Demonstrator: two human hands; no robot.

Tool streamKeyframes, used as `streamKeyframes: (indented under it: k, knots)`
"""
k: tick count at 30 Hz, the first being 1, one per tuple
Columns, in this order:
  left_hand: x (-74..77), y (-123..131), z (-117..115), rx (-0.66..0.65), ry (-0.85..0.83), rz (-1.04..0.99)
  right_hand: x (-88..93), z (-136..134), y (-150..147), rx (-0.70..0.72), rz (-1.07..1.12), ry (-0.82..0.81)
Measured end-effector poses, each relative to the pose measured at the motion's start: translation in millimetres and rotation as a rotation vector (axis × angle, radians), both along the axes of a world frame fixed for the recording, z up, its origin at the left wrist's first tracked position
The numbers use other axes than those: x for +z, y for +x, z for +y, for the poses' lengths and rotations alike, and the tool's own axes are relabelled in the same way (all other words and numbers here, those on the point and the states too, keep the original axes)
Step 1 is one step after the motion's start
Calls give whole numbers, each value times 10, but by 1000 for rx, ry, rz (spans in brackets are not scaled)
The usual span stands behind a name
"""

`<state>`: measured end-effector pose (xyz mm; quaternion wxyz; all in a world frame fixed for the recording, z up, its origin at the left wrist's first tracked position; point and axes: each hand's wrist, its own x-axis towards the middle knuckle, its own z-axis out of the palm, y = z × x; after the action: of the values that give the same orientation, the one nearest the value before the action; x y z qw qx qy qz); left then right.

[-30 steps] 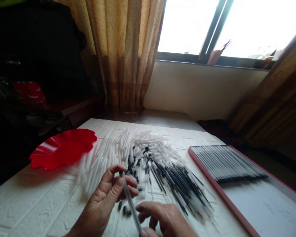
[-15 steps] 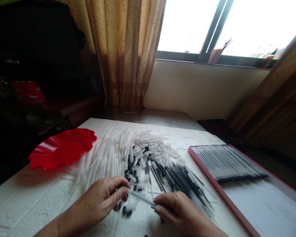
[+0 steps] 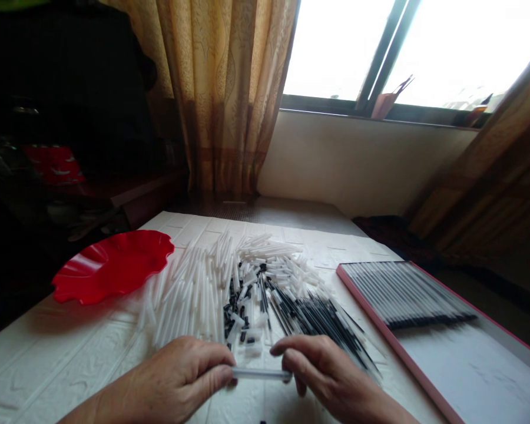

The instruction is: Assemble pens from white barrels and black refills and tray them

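Note:
Between my two hands a translucent pen barrel (image 3: pixel 260 374) lies level, close above the white table. The left end is pinched by my left hand (image 3: pixel 194 374), thumb and fingers closed. At the right end my right hand (image 3: pixel 320 368) has its thumb and fingers on the barrel's dark tip, the forefinger raised a little. Beyond my hands are small black plugs (image 3: pixel 232 300), a heap of white barrels (image 3: pixel 194 288), pale caps (image 3: pixel 287 268) and a bundle of dark refills (image 3: pixel 322 318).
A red wavy-edged dish (image 3: pixel 110 265) stands at the left. On the right, a pink-edged tray (image 3: pixel 393 347) holds a row of finished-looking pens (image 3: pixel 415 294). Behind the table (image 3: pixel 335 250) are a curtain and a window.
The barrel has turned from slanting down rightward to level. My left hand has moved slightly down, and my right forefinger has lifted off the barrel's end.

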<state>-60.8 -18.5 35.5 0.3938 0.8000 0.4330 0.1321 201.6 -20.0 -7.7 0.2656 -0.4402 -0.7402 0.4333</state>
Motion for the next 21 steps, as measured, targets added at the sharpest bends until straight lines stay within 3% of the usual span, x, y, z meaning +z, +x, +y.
streamKeyframes:
  k: [2,4,9,13,17,21]
  knots:
    - [18,-20,36,29,-80,-43,-12,46,-1,-91,61,73]
    - [2,-42,75,75,-169,-128,-57,87,-45,-118,21,250]
    - [-68,-51,114,107,-331,-266,-212,108,-249,10,-336,616]
    - [-46,5,101,101,-277,-203,-294,95,-346,3,-577,772]
    - [-16,34,108,92,-222,-152,-295,85,-302,-13,-614,810]
    - [-19,0,139,81,-230,-101,-138,65,-84,-143,-437,591]
